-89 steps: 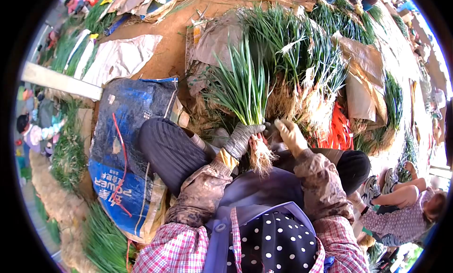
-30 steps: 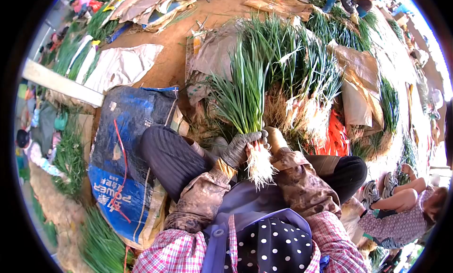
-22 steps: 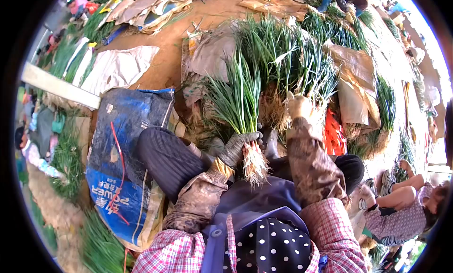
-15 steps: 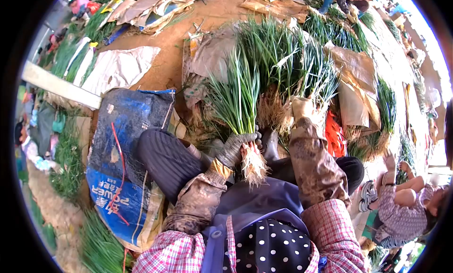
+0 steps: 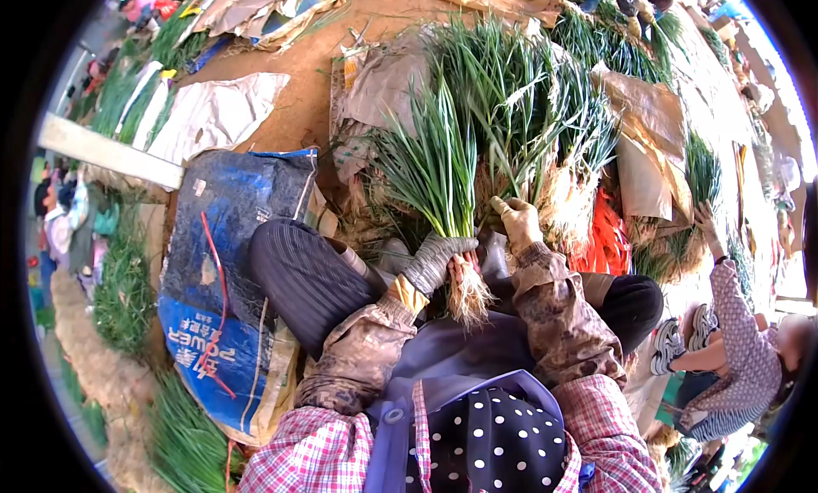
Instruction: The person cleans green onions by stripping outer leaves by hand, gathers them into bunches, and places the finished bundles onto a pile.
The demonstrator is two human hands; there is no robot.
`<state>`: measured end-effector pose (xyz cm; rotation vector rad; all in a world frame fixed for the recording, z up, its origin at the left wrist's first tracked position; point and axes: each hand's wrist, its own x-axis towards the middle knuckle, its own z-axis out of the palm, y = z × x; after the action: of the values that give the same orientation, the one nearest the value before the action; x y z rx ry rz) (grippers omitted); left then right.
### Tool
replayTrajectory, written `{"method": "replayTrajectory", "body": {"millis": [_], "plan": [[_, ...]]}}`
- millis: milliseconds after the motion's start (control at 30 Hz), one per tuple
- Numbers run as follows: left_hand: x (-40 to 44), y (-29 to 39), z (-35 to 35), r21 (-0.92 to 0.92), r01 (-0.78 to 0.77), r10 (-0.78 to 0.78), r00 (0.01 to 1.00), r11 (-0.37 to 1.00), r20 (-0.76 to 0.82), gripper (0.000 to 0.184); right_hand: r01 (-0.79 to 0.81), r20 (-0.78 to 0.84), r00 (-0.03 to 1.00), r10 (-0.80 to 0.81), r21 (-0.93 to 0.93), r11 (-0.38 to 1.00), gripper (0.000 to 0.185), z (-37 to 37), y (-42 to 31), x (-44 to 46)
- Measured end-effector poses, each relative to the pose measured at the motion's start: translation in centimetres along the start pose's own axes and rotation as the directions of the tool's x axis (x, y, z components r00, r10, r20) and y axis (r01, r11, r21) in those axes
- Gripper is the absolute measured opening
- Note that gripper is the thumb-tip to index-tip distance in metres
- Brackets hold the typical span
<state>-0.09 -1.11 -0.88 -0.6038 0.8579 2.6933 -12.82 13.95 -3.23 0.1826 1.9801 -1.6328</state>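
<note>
My left hand [image 5: 434, 261], in a dark grey glove, is closed around a bunch of green onions [image 5: 443, 173]. Their leaves point up and away from me, and the pale roots hang below the fist. Just to the right, my right hand [image 5: 518, 223], in a yellowish glove, has its fingers pinched at the lower end of a few green onion stalks [image 5: 514, 173]. Those stalks overlap the large pile of green onions [image 5: 567, 122] behind, so how many I hold cannot be made out. Tangled roots [image 5: 567, 207] of the pile lie beside this hand.
A blue and black sack [image 5: 226, 314] lies left of my knee. Red strips [image 5: 603, 237] are by my right knee, near brown paper [image 5: 652, 152]. A seated person [image 5: 733, 340] at right reaches toward other green onions [image 5: 702, 169]. More onions [image 5: 192, 442] lie at lower left.
My right hand has drawn back from the pile, toward me and left, with stalks at its fingertips. The left hand's bunch shifted slightly right. The person at right has stretched an arm out.
</note>
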Motion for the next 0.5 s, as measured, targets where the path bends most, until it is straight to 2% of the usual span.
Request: {"method": "replayTrajectory", "body": {"millis": [33, 100, 133, 167, 233, 267, 300, 367, 400, 500], "plan": [[0.4, -0.1, -0.5, 0.031, 0.004, -0.003, 1.000, 1.000, -0.010, 0.011, 0.029, 0.016, 0.999, -0.027, -0.070, 0.997, 0.040, 0.4, -0.5, -0.5], [1.3, -0.7, -2.0, 0.085, 0.016, -0.013, 0.999, 0.996, -0.038, 0.010, 0.142, 0.012, 0.988, -0.153, -0.453, 0.880, 0.036, 2.7, -3.2, -4.8], [1.3, -0.5, -2.0, 0.073, 0.013, -0.010, 0.999, 0.997, -0.037, 0.010, 0.032, -0.025, 0.998, -0.049, -0.473, 0.881, 0.035, 3.6, -5.2, -6.5], [1.3, -0.2, -1.9, 0.062, 0.010, -0.008, 0.999, 0.998, -0.034, 0.010, 0.217, -0.092, 0.957, -0.275, -0.402, 0.890, 0.032, 4.3, -2.6, -5.7], [1.3, 0.1, -1.8, 0.042, 0.003, -0.002, 1.000, 0.999, -0.026, 0.010, 0.154, -0.067, 0.986, -0.153, 0.012, 0.988, 0.027, 4.0, -0.6, -5.2], [1.3, 0.0, -2.1, -0.022, 0.010, -0.010, 1.000, 1.000, 0.028, 0.014, -0.042, -0.021, 0.998, 0.053, 0.356, 0.933, 0.023, 4.6, -1.8, -6.2], [1.3, -0.1, -2.1, -0.077, 0.033, -0.030, 0.999, 0.997, 0.034, 0.017, -0.127, 0.079, 0.992, 0.100, 0.580, 0.805, 0.020, 4.2, -0.5, -5.4], [0.5, 0.5, -0.9, -0.185, 0.079, -0.071, 0.996, 0.979, 0.053, 0.022, -0.257, 0.204, 0.966, 0.161, 0.642, 0.722, 0.018, 3.4, 0.0, -4.8], [0.4, 0.6, -0.7, -0.182, 0.066, -0.056, 0.997, 0.981, 0.059, 0.023, -0.320, 0.235, 0.947, 0.220, 0.622, 0.715, 0.020, 3.5, 0.6, -3.9], [-0.2, 0.6, -0.8, -0.174, 0.024, -0.012, 0.997, 0.984, 0.071, 0.026, -0.429, 0.473, 0.872, 0.129, 0.608, 0.669, 0.025, 3.8, -2.0, -4.2]]}}
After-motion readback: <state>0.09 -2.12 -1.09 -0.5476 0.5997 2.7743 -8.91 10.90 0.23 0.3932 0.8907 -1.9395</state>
